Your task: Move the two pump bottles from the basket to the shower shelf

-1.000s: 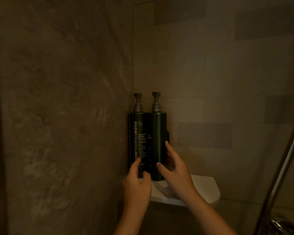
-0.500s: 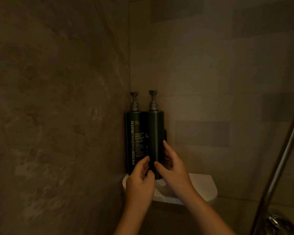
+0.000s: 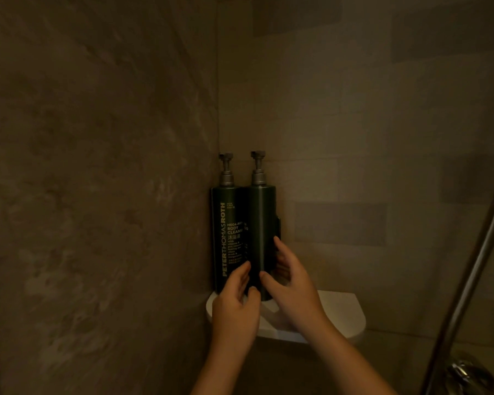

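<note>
1. head view: left bottle (image 3: 229, 238) reads "peter thomas roth", "body cleans…"; right bottle (image 3: 261, 223) text mostly hidden.
2. both dark green, grey pumps, upright, touching, on white corner shelf (image 3: 340, 315).
3. left hand (image 3: 234, 306) fingertips on left bottle, not clamped.
4. right hand (image 3: 291, 289) wraps right bottle.

Left hand (image 3: 234, 306) risen from shelf edge to bottle bases, fingertips now seemingly touching right bottle (image 3: 261, 223).
</note>
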The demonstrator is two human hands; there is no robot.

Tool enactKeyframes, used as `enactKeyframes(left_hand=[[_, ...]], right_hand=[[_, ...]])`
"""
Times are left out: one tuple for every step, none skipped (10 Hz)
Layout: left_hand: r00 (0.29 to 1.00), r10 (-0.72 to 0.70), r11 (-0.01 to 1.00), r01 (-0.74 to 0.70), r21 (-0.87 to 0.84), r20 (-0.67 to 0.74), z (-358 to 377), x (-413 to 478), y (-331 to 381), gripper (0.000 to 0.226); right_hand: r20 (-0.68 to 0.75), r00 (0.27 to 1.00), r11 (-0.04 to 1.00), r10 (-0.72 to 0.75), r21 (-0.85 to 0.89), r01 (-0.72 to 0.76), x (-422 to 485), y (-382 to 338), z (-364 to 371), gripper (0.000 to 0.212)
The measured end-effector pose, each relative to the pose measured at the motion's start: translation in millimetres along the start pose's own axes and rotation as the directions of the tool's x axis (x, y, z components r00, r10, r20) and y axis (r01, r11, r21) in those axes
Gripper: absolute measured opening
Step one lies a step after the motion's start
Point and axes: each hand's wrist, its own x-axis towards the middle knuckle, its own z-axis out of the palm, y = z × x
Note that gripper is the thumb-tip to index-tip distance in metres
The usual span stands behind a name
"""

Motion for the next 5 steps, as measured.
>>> enactKeyframes(left_hand=[[1.0, 0.002, 1.0, -0.002, 0.007, 0.002, -0.1, -1.6, 1.7, 0.046], [1.0, 0.03, 0.998, -0.03, 0.053, 0.001, -0.1, -4.6, 4.6, 0.045], [0.997, 0.076, 0.986, -0.072, 0.147, -0.023, -2.1, -9.3, 6.0, 0.043], [0.992, 0.122, 0.966, -0.114, 0.231, -0.022, -5.4, -17.3, 7.5, 0.042], [0.988, 0.156, 0.94, -0.147, 0.307, -0.006, -6.7, -27.9, 13.9, 0.042]], right_hand=[[-0.004, 1.0, 1.0, 0.012, 0.013, -0.012, 0.1, -1.4, -0.5, 0.066], [-0.014, 1.0, 1.0, 0.008, 0.004, -0.008, -1.7, -3.1, -2.0, 0.068], [-0.035, 0.999, 0.998, -0.017, -0.056, 0.015, -7.6, -4.7, -5.5, 0.068], [-0.048, 0.999, 0.992, -0.022, -0.121, 0.016, -17.0, -5.6, -10.3, 0.065], [-0.061, 0.996, 0.968, -0.066, -0.246, 0.049, -27.5, -10.6, -13.6, 0.057]])
